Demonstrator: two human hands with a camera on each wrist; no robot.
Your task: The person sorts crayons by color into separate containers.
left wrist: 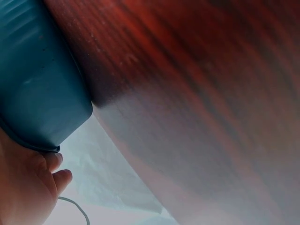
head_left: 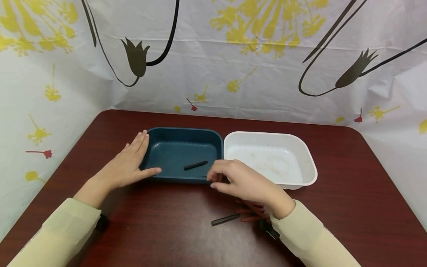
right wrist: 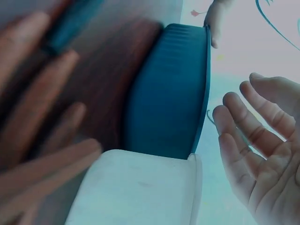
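Note:
A dark teal plastic tray (head_left: 173, 154) stands on the table with one black crayon (head_left: 195, 165) lying inside it. My left hand (head_left: 125, 167) rests on the tray's left end, fingers stretched along the rim and thumb over the near edge. Above the tray's near right corner hovers my right hand (head_left: 241, 180), its fingers loosely bent. Seen from the right wrist, that hand (right wrist: 262, 145) holds nothing. Below it on the table lie another black crayon (head_left: 225, 220) and several reddish-brown crayons (head_left: 245, 211), partly hidden by the right wrist.
A white tray (head_left: 260, 138) stands against the teal one on its right, with small brownish specks on its floor. The dark red wooden table (head_left: 160, 222) runs back to a white patterned sheet (head_left: 207, 66) hanging behind and at both sides.

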